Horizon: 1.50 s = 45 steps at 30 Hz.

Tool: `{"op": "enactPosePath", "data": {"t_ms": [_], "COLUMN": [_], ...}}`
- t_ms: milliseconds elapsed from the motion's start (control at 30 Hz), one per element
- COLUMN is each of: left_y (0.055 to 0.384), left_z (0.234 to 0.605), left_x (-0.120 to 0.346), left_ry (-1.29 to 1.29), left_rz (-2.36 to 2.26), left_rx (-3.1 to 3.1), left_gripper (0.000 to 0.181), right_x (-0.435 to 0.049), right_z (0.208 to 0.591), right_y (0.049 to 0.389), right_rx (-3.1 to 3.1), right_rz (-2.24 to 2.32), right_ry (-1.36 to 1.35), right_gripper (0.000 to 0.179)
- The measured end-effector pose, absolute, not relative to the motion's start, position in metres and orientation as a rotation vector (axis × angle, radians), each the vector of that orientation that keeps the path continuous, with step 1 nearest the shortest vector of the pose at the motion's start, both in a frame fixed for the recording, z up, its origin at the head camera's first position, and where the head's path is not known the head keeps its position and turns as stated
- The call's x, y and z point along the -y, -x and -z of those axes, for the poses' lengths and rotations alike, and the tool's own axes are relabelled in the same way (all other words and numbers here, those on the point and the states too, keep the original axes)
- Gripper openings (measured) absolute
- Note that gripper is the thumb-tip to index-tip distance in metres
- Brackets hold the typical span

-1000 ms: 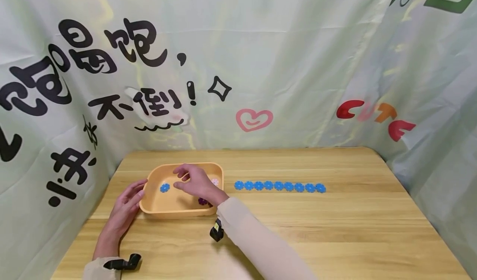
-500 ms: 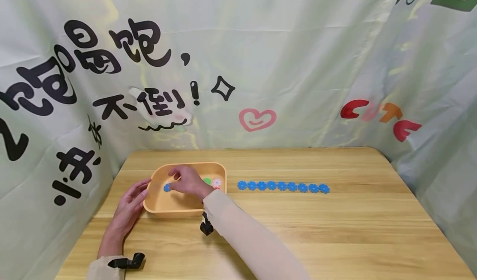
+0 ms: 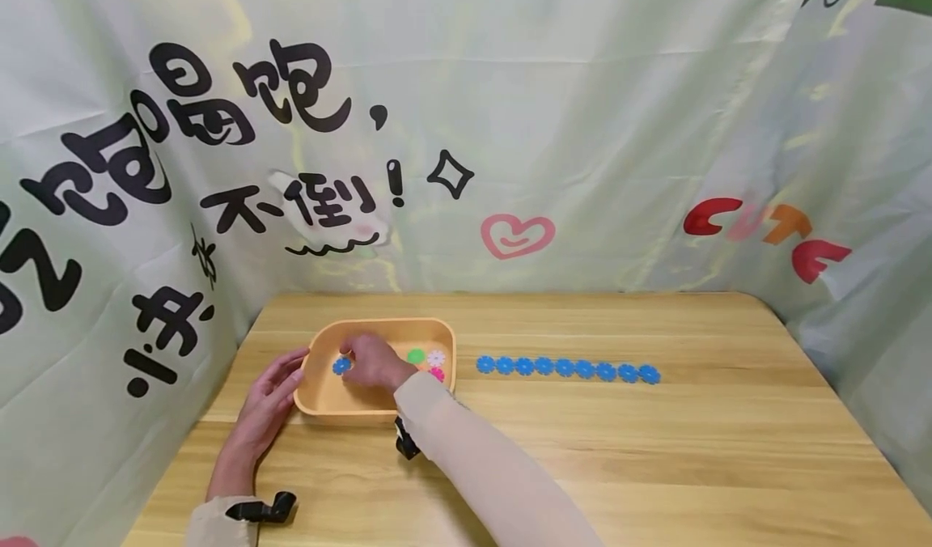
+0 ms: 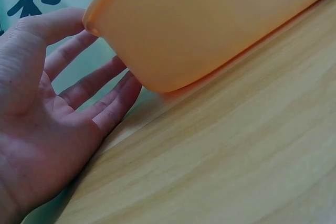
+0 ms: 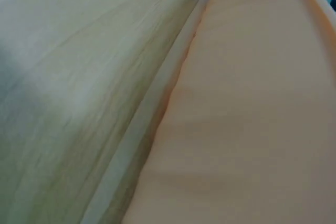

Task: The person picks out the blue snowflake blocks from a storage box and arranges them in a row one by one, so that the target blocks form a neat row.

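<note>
An orange tray [image 3: 379,417] stands on the wooden table. My left hand [image 3: 264,409] rests against its left end; in the left wrist view, the thumb lies at the rim and the fingertips touch the outer wall [image 4: 184,30]. My right hand [image 3: 373,361] reaches over the front rim into the tray. Its thumb and forefinger curl about the edge of a blue flower-shaped disc [image 3: 341,365] on the tray floor. The right wrist view shows mostly the tray's side [image 5: 241,103], with the fingers hidden.
A row of several blue flower-shaped discs [image 3: 564,367] lies right of the tray. Inside the tray's right end are a green disc [image 3: 416,356], a pale pink disc [image 3: 435,358] and a bright pink disc [image 3: 437,374]. A printed curtain [image 3: 597,142] hangs behind the table.
My right hand has moved left and down from above the tray onto the blue disc, with its fingers closing in. The left hand stays at the tray. The head view has turned slightly left.
</note>
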<state>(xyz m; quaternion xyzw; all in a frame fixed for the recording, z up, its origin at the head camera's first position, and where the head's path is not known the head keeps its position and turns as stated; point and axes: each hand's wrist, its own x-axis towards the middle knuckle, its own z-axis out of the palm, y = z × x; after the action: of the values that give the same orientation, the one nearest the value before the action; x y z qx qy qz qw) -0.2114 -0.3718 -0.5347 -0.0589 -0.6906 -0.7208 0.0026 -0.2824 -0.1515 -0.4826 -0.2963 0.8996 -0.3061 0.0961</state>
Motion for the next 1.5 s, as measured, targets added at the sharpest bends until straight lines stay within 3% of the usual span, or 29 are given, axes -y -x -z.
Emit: {"op": "enactPosePath", "data": {"t_ms": [200,500,1133,1500], "left_y": [0.209,0.209,0.212,0.211], "left_z": [0.537,0.538,0.541,0.538], "left_x": [0.369,0.368,0.367,0.371], "left_ry": [0.205,0.186,0.208,0.225], "left_rz": [2.287,2.277,2.258,2.253], "left_rx": [2.13,2.135,2.147,2.152], "left_gripper": [0.044,0.043,0.044,0.045], "right_x": [0.156,0.153,0.138,0.134], "right_z": [0.488,0.486,0.483,0.457], "right_y": [0.283,0.277,0.275,0.27], "right_rx": [-2.763,-2.767,-2.602,-2.453], "right_rz": [0.638,0.622,0.926,1.138], "right_ry": [0.969,0.958,0.896,0.95], "right_gripper": [0.032,0.017,0.014,0.016]}}
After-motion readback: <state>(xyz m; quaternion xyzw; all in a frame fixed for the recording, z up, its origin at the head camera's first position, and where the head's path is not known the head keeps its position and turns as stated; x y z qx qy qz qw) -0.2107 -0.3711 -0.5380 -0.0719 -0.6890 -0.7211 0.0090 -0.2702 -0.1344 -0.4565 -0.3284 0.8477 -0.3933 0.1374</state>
